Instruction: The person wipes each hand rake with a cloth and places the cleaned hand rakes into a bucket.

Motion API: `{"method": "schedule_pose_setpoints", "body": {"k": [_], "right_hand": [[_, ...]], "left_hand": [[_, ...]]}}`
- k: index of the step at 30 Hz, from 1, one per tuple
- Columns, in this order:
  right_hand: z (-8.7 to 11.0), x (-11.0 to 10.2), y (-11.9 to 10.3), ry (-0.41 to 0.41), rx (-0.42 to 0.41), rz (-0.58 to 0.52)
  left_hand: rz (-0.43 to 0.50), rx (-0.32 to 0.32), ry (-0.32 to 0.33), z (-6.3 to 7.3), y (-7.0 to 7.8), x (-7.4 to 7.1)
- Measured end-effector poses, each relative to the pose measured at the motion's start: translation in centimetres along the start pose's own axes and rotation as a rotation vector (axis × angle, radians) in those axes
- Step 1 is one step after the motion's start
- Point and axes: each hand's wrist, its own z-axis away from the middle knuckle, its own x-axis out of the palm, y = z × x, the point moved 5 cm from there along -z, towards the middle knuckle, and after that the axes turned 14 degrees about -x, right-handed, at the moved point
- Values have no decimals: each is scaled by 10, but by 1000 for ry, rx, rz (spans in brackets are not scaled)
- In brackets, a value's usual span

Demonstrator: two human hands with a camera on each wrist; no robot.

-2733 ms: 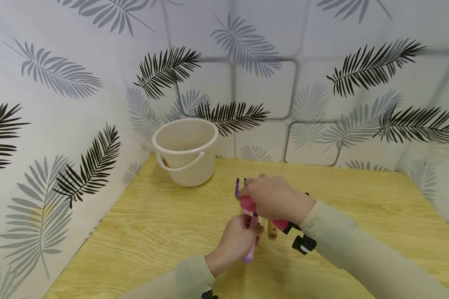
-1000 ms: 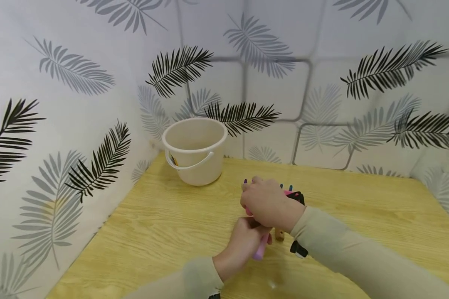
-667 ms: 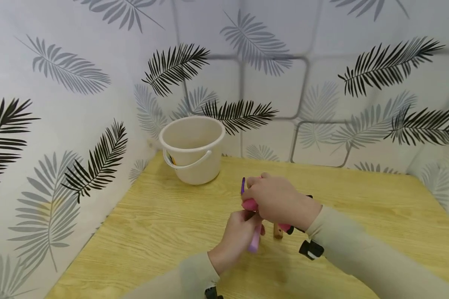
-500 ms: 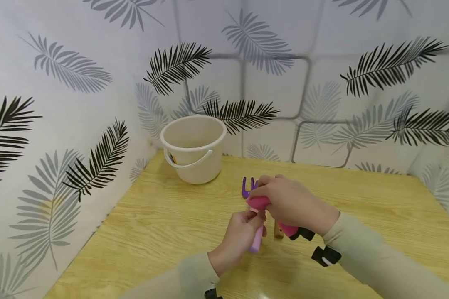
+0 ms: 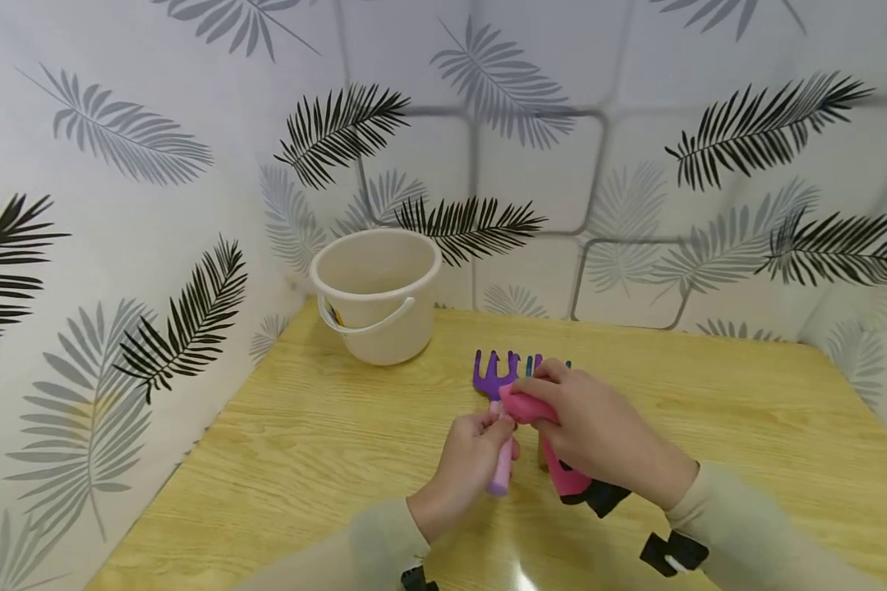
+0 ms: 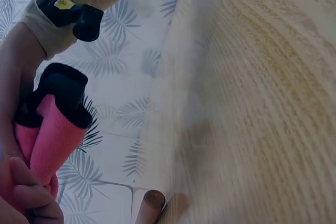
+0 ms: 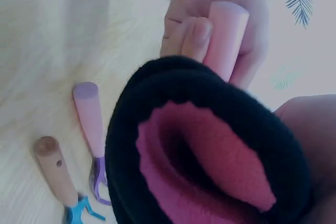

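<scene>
My left hand (image 5: 469,460) grips the pink handle of a small garden rake (image 5: 494,381), whose purple tines point away from me. In my right hand (image 5: 599,431), bunched pink fabric with a black cuff, like a cloth glove (image 5: 563,472), is pinched. Its front end touches the rake near where handle and head join. The right wrist view looks into the black cuff of the glove (image 7: 210,153), which hides much of the handle. Beyond it, fingers curl round the pink handle end (image 7: 227,38). Pink fabric (image 6: 55,142) bulges from the fingers in the left wrist view.
On the wooden table lie a wood-handled tool (image 7: 55,169) with a blue head and another pink-handled tool (image 7: 89,119) with a purple head, mostly hidden in the head view. A cream bucket (image 5: 388,328) stands at the back left, close to the leaf-patterned wall covering (image 5: 488,156).
My right hand has drawn back to the right with the pink fabric, after moving back and forth over the rake. The purple tines now show fully. My left hand keeps its grip.
</scene>
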Motion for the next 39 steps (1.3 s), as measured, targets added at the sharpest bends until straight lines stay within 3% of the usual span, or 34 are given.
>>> {"method": "schedule_pose_setpoints", "body": {"k": [7, 13, 22, 27, 33, 39], "right_hand": [[3, 3, 24, 60, 75, 67], [10, 7, 44, 61, 168, 73], [13, 11, 10, 37, 56, -19], [11, 9, 28, 47, 126, 24], [10, 12, 59, 1, 193, 37], [11, 13, 51, -80, 162, 82]], "left_hand": [[2, -15, -10, 6, 1, 3], [-21, -17, -20, 8, -2, 5], [-34, -12, -10, 6, -1, 1], [-60, -7, -26, 7, -2, 2], [-106, -2, -61, 12, -7, 7], [-120, 2, -61, 13, -7, 7]]}}
